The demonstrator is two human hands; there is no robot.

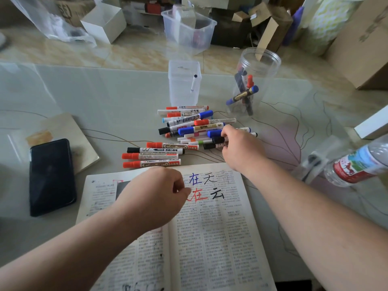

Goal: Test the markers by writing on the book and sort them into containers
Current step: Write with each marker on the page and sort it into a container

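Note:
An open book [210, 232] lies at the table's near edge, with blue, red and black characters written on its right page. Above it is a pile of several markers [189, 124] with red, blue and black caps. My right hand [239, 148] reaches into the right side of the pile, its fingers curled around a marker with a black cap [216, 145]. My left hand [155, 196] rests on the book with loosely curled fingers and holds nothing visible. A square clear container [184, 80] holds one marker. A round clear jar [252, 80] holds several markers.
A black phone [51, 175] lies on a notebook [69, 131] at the left. A water bottle [357, 162] lies on its side at the right. Beyond the table stand a clear bin [189, 28], a white box [102, 22] and cardboard boxes [361, 38].

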